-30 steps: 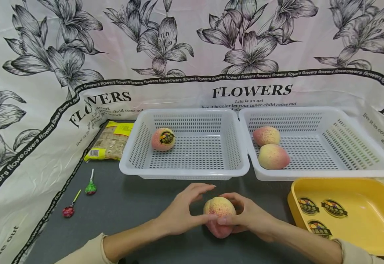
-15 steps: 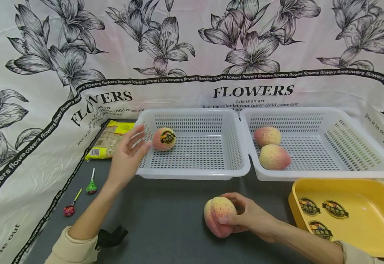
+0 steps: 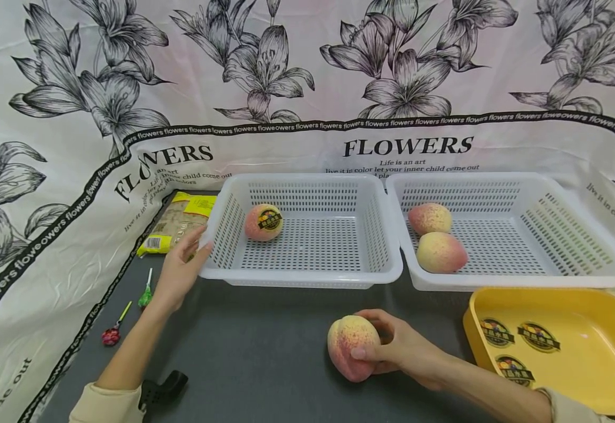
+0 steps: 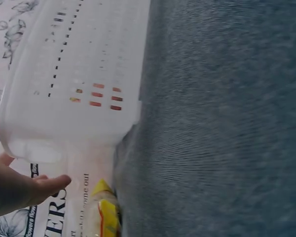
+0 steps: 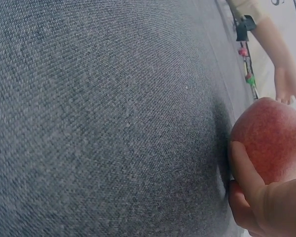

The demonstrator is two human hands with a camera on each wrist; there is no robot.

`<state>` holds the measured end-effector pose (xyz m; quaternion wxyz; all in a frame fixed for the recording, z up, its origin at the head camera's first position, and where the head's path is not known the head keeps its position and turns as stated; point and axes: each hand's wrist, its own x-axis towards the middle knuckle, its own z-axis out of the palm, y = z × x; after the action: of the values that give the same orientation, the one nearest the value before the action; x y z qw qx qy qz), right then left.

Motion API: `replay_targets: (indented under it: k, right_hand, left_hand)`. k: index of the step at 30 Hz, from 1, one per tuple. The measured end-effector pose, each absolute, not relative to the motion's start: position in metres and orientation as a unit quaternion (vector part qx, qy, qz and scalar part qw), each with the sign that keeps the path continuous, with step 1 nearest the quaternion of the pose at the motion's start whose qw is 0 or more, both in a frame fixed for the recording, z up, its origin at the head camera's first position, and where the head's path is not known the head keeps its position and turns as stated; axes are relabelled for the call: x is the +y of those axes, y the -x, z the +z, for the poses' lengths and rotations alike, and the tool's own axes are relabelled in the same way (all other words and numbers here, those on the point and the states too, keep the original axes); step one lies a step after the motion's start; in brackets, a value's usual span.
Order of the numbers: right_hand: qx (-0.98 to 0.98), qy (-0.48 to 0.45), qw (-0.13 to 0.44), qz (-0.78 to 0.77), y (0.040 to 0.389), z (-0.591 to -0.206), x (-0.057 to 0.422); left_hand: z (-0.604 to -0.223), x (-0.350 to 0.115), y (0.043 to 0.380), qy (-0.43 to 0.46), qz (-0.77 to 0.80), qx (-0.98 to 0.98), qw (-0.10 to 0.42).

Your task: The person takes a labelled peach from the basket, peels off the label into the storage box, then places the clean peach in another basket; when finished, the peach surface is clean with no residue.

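My left hand [image 3: 180, 267] is at the left end of the left white plastic basket [image 3: 297, 278]. Its thumb lies at the basket's front left corner; in the left wrist view, one straight finger [image 4: 54, 183] shows apart from the basket [image 4: 69, 118]. Inside that basket is a peach [image 3: 254, 226] with a black and gold sticker. On the dark tabletop, my right hand [image 3: 405, 352] grips a yellow and red peach [image 3: 352, 346] from its right side. The right wrist view shows the thumb and fingers against the same peach [image 5: 269, 138].
The right white basket [image 3: 530, 281] holds two peaches [image 3: 441, 252]. A yellow tray [image 3: 577, 376] with several round stickers stands at the right. At the left are a yellow packet [image 3: 177, 220], a red lollipop [image 3: 110, 336] and a green lollipop [image 3: 145, 296], partly behind my left wrist.
My left hand has left the peach on the tabletop, swung left and up over the left basket's rim, then dropped to its left end. The right hand keeps its grip in place.
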<state>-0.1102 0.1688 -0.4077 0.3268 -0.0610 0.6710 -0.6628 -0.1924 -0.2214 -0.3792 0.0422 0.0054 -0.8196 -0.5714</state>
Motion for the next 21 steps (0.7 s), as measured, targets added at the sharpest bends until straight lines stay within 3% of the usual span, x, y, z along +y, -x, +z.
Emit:
replay_targets:
  k: [4, 21]
  right_hand:
    - [0.671, 0.061, 0.328, -0.662, 0.11, -0.408, 0.169]
    - [0.66, 0.062, 0.322, -0.676, 0.109, -0.405, 0.175]
  left_hand:
    - [-0.388, -0.22, 0.19, 0.0, -0.589, -0.808, 0.012]
    - [-0.394, -0.211, 0.181, -0.019, -0.672, -0.74, 0.018]
